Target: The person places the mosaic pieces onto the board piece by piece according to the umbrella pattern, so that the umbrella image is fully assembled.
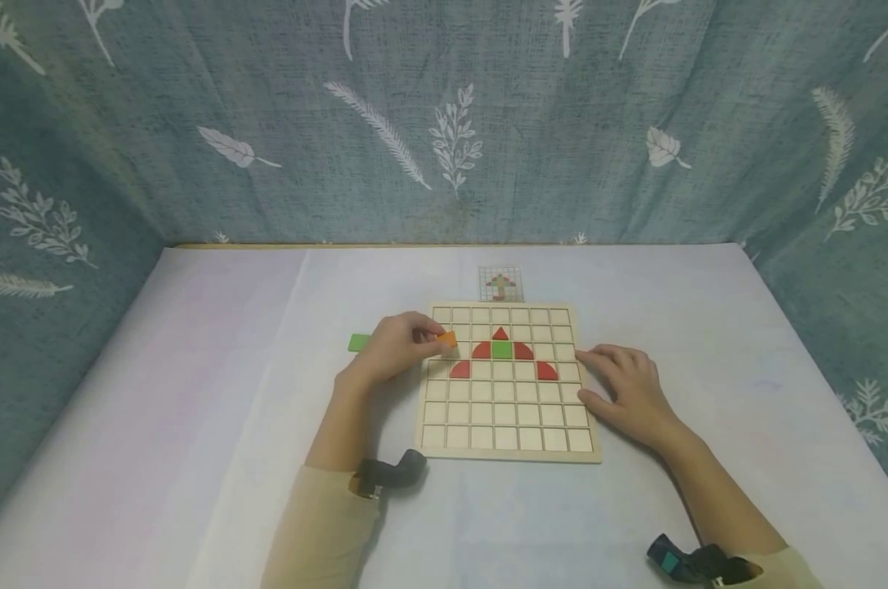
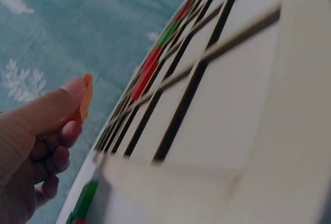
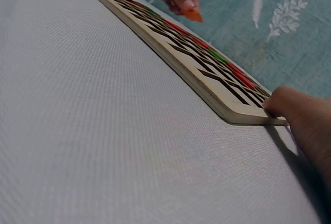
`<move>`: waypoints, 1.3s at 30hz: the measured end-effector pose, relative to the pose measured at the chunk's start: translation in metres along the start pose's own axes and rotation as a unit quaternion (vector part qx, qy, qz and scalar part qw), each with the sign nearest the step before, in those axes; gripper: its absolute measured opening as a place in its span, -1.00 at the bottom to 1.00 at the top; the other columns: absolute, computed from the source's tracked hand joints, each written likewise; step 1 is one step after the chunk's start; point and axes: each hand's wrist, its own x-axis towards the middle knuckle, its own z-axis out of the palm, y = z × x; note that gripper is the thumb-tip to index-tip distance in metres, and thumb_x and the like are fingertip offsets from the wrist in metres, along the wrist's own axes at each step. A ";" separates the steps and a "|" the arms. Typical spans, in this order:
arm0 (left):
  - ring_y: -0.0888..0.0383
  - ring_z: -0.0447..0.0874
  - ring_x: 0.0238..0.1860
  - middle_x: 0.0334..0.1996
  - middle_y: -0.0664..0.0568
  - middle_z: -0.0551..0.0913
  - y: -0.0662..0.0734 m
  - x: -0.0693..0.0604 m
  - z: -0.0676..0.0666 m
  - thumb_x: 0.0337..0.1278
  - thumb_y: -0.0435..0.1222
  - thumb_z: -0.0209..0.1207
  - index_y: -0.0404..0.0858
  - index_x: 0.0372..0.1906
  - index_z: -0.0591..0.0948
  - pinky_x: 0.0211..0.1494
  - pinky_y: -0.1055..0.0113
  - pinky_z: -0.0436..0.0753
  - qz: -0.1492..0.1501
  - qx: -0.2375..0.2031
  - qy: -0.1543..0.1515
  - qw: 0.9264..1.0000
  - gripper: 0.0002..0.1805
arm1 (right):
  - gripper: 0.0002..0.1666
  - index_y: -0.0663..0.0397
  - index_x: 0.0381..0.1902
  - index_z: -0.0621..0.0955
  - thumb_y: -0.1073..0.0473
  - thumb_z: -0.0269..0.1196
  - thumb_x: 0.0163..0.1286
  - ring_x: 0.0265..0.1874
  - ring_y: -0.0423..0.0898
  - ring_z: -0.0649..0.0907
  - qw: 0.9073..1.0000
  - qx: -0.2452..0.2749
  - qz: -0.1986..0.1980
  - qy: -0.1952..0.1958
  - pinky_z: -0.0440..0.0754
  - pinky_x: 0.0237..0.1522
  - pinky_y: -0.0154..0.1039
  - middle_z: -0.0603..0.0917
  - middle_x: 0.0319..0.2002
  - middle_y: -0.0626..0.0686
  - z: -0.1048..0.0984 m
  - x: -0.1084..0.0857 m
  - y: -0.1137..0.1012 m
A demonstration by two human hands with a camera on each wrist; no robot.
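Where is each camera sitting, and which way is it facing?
Head: on the head, facing forward and down at the board, table and curtain; left hand, right hand and forearms show.
Left wrist: on that wrist, looking across the board toward the curtain; only the left hand shows.
Right wrist: on that wrist, looking low across the table and board; part of the right hand shows, plus the left hand.
Both wrist views share the board and orange piece.

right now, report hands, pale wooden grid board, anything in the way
Left hand pinching flat orange piece near pale wooden grid board's left side. Right hand touching board's right edge. Red pieces, green square on it. Nothing visibly blocking.
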 end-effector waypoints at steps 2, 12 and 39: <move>0.17 0.47 -0.36 -0.39 0.11 0.60 0.006 0.002 0.004 -0.05 -0.01 0.35 -0.14 -0.17 0.68 -0.31 0.31 0.47 0.007 0.003 -0.012 1.000 -0.63 | -0.39 0.08 0.21 0.47 0.06 0.26 0.19 0.13 0.21 0.26 1.000 0.000 0.002 -0.001 0.10 0.09 0.20 0.41 0.13 0.22 0.000 0.000 0.000; 0.23 0.50 -0.41 -0.44 0.16 0.65 0.025 0.009 0.022 -0.01 -0.07 0.34 -0.17 -0.17 0.71 -0.31 0.39 0.49 0.072 0.061 -0.019 0.995 -0.67 | -0.39 0.08 0.20 0.46 0.08 0.27 0.17 0.12 0.21 0.27 1.000 -0.003 -0.005 0.008 0.11 0.08 0.20 0.41 0.12 0.23 -0.001 -0.001 0.001; 0.24 0.63 -0.19 -0.26 0.17 0.72 0.042 0.007 0.046 0.06 -0.16 0.31 -0.13 -0.19 0.72 -0.06 0.34 0.55 0.108 0.086 -0.075 0.988 -0.78 | -0.38 0.08 0.20 0.46 0.08 0.27 0.17 0.13 0.21 0.27 1.000 -0.003 -0.001 0.005 0.10 0.10 0.22 0.41 0.12 0.23 0.000 -0.001 0.000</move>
